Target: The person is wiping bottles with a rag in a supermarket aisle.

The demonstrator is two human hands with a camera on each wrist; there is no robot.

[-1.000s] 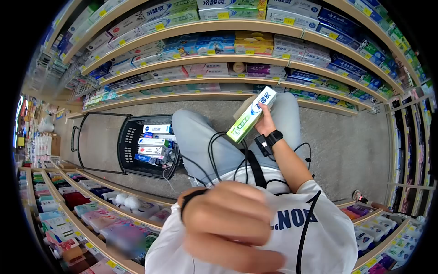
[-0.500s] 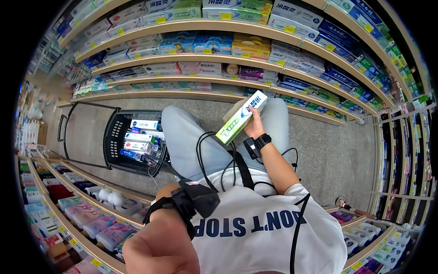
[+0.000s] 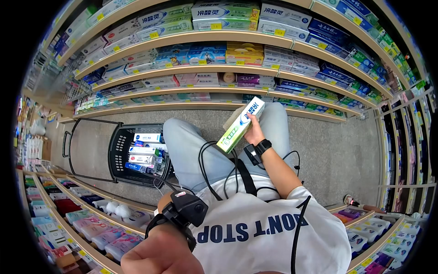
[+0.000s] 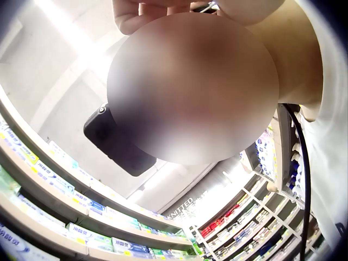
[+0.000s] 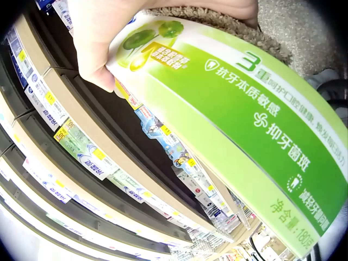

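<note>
My right hand grips a long white and green toothpaste box over my lap, thumb on one face. In the right wrist view the green face of the toothpaste box fills much of the picture, with the hand at its upper end. Beside it lies something brown and fuzzy. My left hand is raised close to the head camera, its fingers cut off below. In the left wrist view bent fingers show at the top edge, by a blurred-out face; whether they hold anything, I cannot tell.
A black shopping basket with several toothpaste boxes stands on the floor at my left. Shelves of toothpaste curve across in front. Bottles line a low shelf behind me. Black cables loop over my lap.
My left hand has swung from in front of my chest to the lower left, bringing its wrist camera into view. The right hand keeps holding the toothpaste box over my lap.
</note>
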